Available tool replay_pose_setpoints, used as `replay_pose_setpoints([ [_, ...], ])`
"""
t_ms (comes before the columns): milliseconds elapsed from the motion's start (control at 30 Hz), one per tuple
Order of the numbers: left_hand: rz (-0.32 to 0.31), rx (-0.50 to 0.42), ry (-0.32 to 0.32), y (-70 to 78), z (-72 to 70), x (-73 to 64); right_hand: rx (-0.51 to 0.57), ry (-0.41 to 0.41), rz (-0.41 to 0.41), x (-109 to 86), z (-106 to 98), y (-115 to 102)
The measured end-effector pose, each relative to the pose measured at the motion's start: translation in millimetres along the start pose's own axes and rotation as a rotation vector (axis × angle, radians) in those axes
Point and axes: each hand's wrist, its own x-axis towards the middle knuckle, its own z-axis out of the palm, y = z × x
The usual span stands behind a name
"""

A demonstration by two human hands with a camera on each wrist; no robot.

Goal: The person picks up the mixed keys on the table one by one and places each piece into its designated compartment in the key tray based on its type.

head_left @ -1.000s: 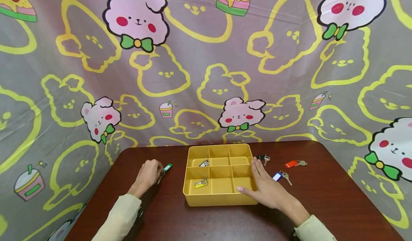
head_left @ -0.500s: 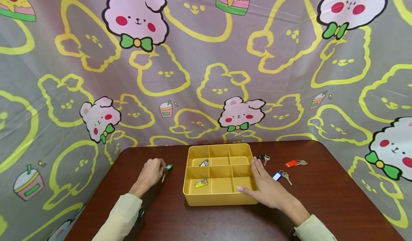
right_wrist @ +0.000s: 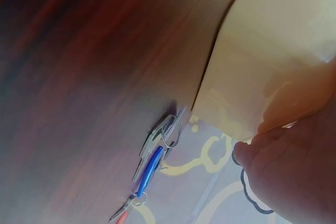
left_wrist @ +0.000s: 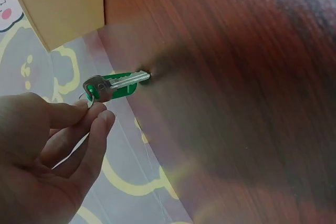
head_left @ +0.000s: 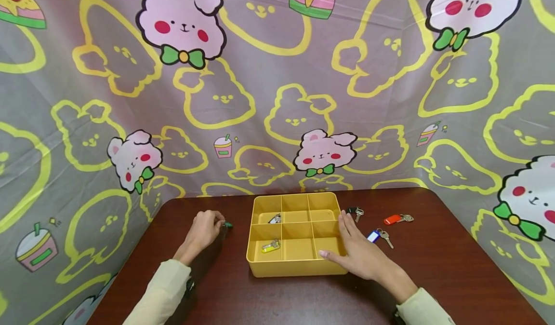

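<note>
Between thumb and fingertips, my left hand (head_left: 203, 231) pinches the ring of a key with a green tag (left_wrist: 122, 83), left of the yellow box. In the left wrist view the key (left_wrist: 128, 80) lies over the tag, above the brown table or just touching it; I cannot tell which. My right hand (head_left: 364, 257) rests on the right side of the six-part yellow box (head_left: 299, 270), fingers straight along its rim. A key with a yellow tag (head_left: 270, 248) lies in the front left compartment. The back left one holds another key with a tag (head_left: 275, 219).
Right of the box lie keys with a black tag (head_left: 352, 211), a red tag (head_left: 392, 220) and a blue tag (head_left: 373, 237). The brown table (head_left: 286, 301) ends at a patterned curtain (head_left: 260, 98) behind and at the sides.
My left hand has moved slightly to the right and lifted the green-tagged key by its ring, and the tag has turned. My right hand and the box have stayed put.
</note>
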Motion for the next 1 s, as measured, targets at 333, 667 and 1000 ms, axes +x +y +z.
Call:
replay_pose_setpoints([
  [333,0.004,-0.05,0.045,3.1,1.0,-1.0,0.003,0.002,-0.005,0.2,0.9,0.1],
  [667,-0.047,-0.132,0.037,7.3,-2.0,1.7,-0.014,0.011,-0.003,0.3,-0.6,1.3],
  [1000,-0.097,-0.251,0.037,6.0,-3.1,-2.7,-0.005,-0.003,0.0,-0.3,-0.2,-0.5],
])
